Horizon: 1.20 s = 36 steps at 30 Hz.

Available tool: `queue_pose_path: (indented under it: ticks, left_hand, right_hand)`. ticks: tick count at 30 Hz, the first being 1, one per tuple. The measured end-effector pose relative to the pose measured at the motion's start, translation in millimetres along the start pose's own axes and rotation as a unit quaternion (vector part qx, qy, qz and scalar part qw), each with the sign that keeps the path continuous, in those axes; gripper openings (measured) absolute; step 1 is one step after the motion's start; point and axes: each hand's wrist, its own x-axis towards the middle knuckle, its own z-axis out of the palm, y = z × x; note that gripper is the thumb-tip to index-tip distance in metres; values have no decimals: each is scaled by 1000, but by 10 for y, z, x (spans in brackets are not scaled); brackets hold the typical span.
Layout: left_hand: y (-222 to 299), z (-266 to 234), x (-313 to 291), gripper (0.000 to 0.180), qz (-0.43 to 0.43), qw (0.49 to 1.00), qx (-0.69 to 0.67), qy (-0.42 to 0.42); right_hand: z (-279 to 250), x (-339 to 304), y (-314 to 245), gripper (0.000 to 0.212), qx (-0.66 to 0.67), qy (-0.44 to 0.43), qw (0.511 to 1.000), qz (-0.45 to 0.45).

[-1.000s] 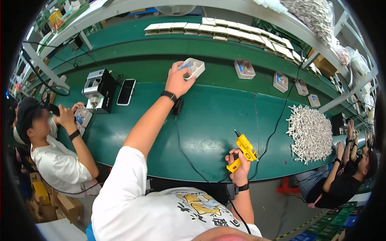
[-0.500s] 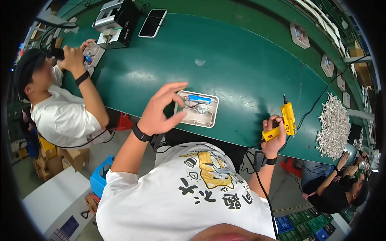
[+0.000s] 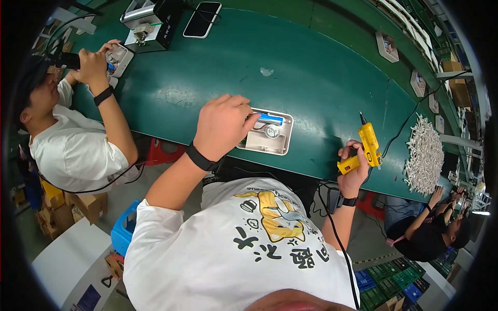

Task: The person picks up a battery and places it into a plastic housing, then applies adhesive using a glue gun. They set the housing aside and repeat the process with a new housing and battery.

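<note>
An off-white plastic case (image 3: 287,136) lies open on the green table in front of me. Inside it are a blue cylindrical battery (image 3: 271,119), a round clear-looking part (image 3: 272,131) and thin dark wires. My left hand (image 3: 223,127) covers the case's left end, its fingers curled and its thumb at the battery's left end. Whatever sits between those fingers is hidden. To the right, my right hand (image 3: 354,165) grips a yellow hot glue gun (image 3: 369,142) by the handle, nozzle pointing away from me and a little above the table edge.
A phone (image 3: 202,19) and a black-and-silver machine (image 3: 150,28) stand at the far left. A co-worker (image 3: 78,124) handles another case there. Small white screw-like pieces (image 3: 424,155) are heaped at the right, near a second person (image 3: 425,233). The glue gun's cord (image 3: 402,136) runs across the table.
My left hand has moved from open above the case to curled over its left end, hiding that side. The glue gun stays in my right hand. The view has shifted slightly.
</note>
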Motion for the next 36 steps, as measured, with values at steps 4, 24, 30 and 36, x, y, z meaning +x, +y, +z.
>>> queue_pose_path:
  ticks: [4,24,30,36]
  left_hand:
    - [-96,54,24,16,6,998,-60,-6]
    - [-9,330,-308,12,-43,954,-223,195]
    - [-42,332,-325,12,-47,950,-237,196]
    - [-59,328,-348,11,-3,947,-230,226]
  right_hand:
    - [306,-65,-42,19,-35,-83,995,34]
    - [1032,-185,-103,27,-59,-229,950,206]
    - [1116,-157,48,27,40,-212,951,222]
    - [1122,-124,102,25,46,-220,948,223]
